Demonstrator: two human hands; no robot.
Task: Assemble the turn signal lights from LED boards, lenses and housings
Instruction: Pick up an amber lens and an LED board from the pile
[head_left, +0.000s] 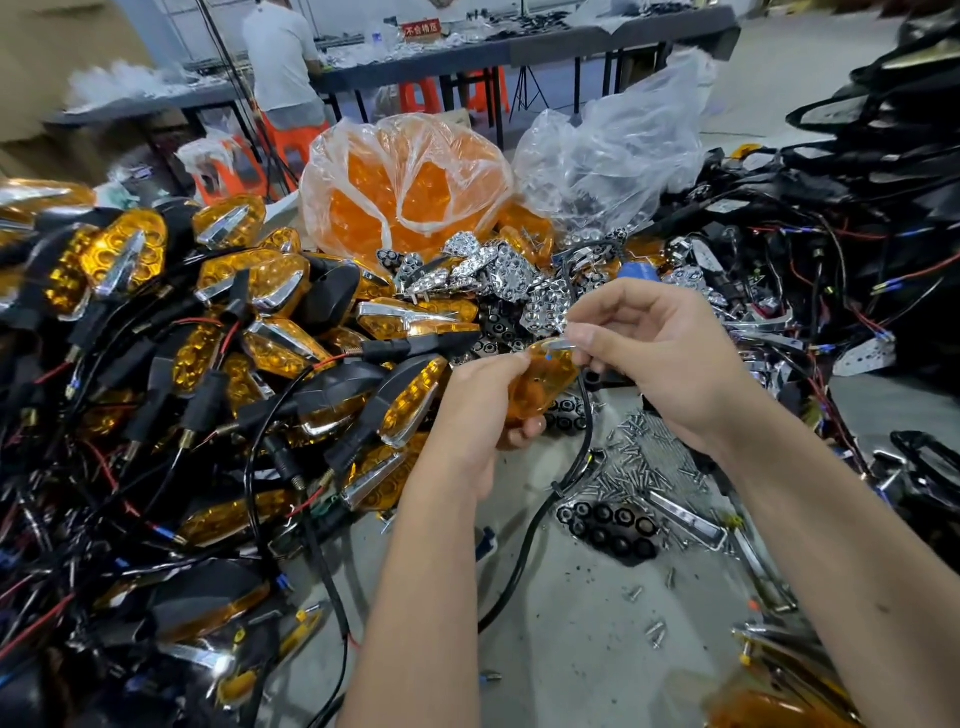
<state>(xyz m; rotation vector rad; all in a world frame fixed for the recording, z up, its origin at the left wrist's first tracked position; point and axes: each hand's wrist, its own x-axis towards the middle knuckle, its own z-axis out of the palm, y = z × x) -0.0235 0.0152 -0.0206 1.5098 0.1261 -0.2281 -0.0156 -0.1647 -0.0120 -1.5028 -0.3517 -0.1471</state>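
Lens (540, 387) sits mid-frame above the bench, left hand (480, 410) clamped round it w/ fingers curled under, black wire (582, 441) trailing down from it. Right hand (652, 353) pinches a small chrome bit (558, 344) at the lens top edge, thumb & forefinger together. Looks like insert-fitting step; next prob needs seating it flush, then board + housing.

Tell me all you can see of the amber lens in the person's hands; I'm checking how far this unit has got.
The amber lens is translucent orange plastic, smooth and glossy, roughly shield-shaped. The left hand grips it from the left and below, above the table. The right hand pinches a small chrome piece at its top edge. A black cable hangs down beside it. No black housing is fitted on it yet.
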